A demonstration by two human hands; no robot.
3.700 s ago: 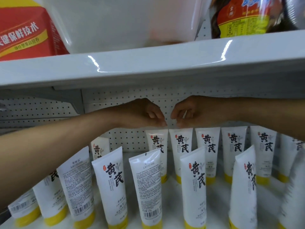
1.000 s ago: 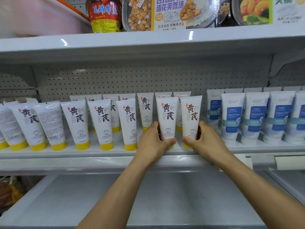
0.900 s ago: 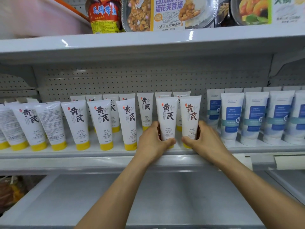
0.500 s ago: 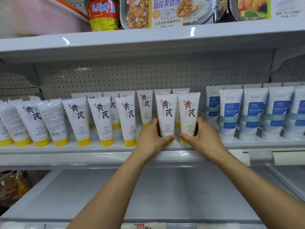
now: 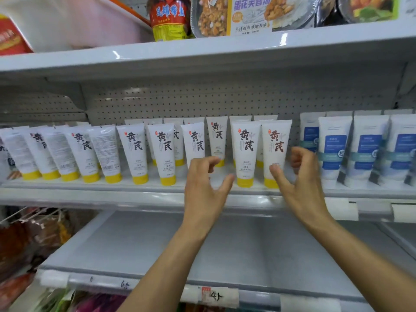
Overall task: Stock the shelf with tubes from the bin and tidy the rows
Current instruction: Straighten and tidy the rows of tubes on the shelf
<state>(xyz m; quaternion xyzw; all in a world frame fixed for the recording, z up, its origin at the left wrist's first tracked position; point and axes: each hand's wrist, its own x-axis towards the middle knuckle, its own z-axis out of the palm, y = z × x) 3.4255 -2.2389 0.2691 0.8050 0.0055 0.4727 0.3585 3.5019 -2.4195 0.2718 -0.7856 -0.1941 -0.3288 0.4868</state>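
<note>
Left hand [image 5: 206,188], right hand [image 5: 301,183] half open, empty; right thumb maybe brushing tube [image 5: 276,152]. Tubes [image 5: 164,152] stand in rows on shelf [image 5: 67,194]. Advice: nudge each flush with front edge; turn backward tubes [image 5: 104,152] label-out.

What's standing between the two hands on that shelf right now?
Two yellow-capped tubes stand side by side, labels forward, between the left hand and the right hand. The head view shows it.
</note>
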